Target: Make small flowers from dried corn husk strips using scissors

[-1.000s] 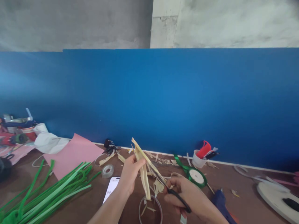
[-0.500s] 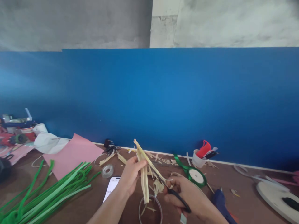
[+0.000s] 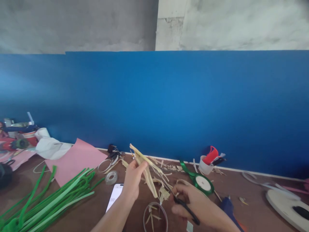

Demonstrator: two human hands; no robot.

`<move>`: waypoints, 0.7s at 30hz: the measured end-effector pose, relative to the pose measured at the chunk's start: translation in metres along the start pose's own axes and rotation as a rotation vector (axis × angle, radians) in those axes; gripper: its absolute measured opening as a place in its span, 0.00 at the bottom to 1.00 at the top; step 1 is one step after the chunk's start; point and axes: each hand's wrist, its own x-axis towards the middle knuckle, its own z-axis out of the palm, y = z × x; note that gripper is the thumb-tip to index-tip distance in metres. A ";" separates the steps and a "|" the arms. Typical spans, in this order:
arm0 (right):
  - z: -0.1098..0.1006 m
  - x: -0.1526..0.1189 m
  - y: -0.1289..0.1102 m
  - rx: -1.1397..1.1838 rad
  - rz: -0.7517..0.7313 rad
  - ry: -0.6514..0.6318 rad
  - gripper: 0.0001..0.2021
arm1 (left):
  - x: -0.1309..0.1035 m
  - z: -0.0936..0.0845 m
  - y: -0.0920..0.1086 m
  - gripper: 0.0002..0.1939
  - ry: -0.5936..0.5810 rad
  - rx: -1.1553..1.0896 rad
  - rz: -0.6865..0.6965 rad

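in the head view, the fingers of the left hand [image 3: 132,178] pinch the pale dry husk [image 3: 150,182] above the tabletop [image 3: 205,216], its long axis slanting from far left to near right, its loose ends toward the right hand [image 3: 190,201]. those fingers are curled round the black handles of the scissors [image 3: 185,208], whose blades point up and left, roughly along the husk's right-hand strip; whether they touch it, i can't tell.
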 end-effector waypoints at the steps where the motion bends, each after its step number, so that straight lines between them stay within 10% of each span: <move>1: 0.003 0.001 0.000 -0.009 -0.026 0.028 0.06 | 0.000 0.000 -0.001 0.12 0.007 0.004 0.004; 10: 0.045 0.022 0.005 0.112 -0.178 0.405 0.09 | -0.014 0.011 -0.018 0.08 -0.070 0.062 -0.034; 21: 0.037 0.031 0.003 0.633 -0.120 0.533 0.16 | -0.009 0.002 -0.023 0.19 -0.316 -0.013 -0.268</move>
